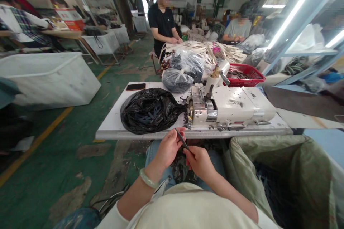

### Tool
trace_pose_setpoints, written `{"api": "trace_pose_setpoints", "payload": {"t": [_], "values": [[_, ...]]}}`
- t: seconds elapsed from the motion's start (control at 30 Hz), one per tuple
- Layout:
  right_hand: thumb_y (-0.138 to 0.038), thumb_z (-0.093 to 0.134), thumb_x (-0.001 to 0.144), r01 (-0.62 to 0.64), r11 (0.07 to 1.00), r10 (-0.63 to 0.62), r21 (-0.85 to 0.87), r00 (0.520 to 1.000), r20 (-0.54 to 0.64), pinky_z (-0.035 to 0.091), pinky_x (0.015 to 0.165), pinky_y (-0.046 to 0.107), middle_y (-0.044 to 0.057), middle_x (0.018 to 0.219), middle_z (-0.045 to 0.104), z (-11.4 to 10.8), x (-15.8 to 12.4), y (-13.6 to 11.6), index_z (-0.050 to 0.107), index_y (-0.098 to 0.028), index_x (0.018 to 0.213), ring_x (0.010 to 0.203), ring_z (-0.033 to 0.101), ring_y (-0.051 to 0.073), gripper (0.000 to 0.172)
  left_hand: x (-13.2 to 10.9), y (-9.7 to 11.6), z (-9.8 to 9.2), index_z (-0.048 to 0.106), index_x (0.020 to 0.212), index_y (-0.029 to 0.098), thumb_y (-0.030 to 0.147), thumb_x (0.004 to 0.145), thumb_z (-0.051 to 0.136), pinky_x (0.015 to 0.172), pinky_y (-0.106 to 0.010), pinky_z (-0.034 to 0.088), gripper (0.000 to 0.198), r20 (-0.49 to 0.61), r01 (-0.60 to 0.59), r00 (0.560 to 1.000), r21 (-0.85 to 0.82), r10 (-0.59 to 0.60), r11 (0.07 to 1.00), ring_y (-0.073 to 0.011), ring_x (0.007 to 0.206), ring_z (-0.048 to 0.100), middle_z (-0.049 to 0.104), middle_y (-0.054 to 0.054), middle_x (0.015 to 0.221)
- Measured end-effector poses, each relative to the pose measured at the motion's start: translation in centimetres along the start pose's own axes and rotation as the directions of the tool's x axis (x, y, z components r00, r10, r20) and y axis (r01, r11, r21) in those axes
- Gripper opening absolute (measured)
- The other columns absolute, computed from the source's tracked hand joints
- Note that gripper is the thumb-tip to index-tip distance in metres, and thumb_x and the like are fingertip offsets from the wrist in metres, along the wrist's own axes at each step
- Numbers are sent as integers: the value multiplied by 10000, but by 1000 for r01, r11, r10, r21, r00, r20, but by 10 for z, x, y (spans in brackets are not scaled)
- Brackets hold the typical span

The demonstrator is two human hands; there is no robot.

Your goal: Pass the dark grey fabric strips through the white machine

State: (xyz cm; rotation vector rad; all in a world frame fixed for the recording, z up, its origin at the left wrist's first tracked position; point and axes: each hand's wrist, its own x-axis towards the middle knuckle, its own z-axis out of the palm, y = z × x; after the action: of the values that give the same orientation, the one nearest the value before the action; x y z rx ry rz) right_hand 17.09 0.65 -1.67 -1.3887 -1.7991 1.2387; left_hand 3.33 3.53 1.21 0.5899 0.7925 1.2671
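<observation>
Two hands are held over the lap, just below the edge of the white surface [113, 130]. A narrow dark strip [183, 141] is clamped between the fingers [179, 133] of the left hand [168, 149] and right hand [200, 162]. A black plastic bag [149, 111] and white industrial sewing machine [215, 105] are placed on the surface; a green woven sack [279, 171] is beside the right hand.

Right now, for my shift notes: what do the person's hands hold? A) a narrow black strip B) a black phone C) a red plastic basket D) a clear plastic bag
A. The left hand and right hand both pinch the narrow black strip between them.
</observation>
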Motion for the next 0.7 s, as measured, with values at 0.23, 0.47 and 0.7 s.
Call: {"api": "trace_pose_setpoints", "payload": {"t": [0.23,0.47,0.7], "values": [[-143,434,933,179,647,-456,-741,869,-189,448,608,269,86,780,660,-13,-4,29,572,-128,1243,672,606,189,339,-1,4,-28,734,925,168,315,728,724,626,-221,438,245,-80,-57,993,351,90,934,-94,624,514,641,-19,755],[-193,469,940,266,705,-486,-658,856,-175,461,842,391,141,1062,638,-16,1,15,529,-154,1271,954,572,266,339,1,8,-9,751,885,181,298,753,680,636,-256,470,191,13,-205,964,668,265,715,-142,657,570,682,-59,887],[-36,378,850,264,828,-372,-495,919,-132,436,723,330,92,816,593,-21,28,6,548,-156,874,790,537,224,210,5,2,-3,746,843,176,366,722,701,604,-281,525,231,-24,-133,981,633,191,763,-145,615,580,629,-31,756]]}}
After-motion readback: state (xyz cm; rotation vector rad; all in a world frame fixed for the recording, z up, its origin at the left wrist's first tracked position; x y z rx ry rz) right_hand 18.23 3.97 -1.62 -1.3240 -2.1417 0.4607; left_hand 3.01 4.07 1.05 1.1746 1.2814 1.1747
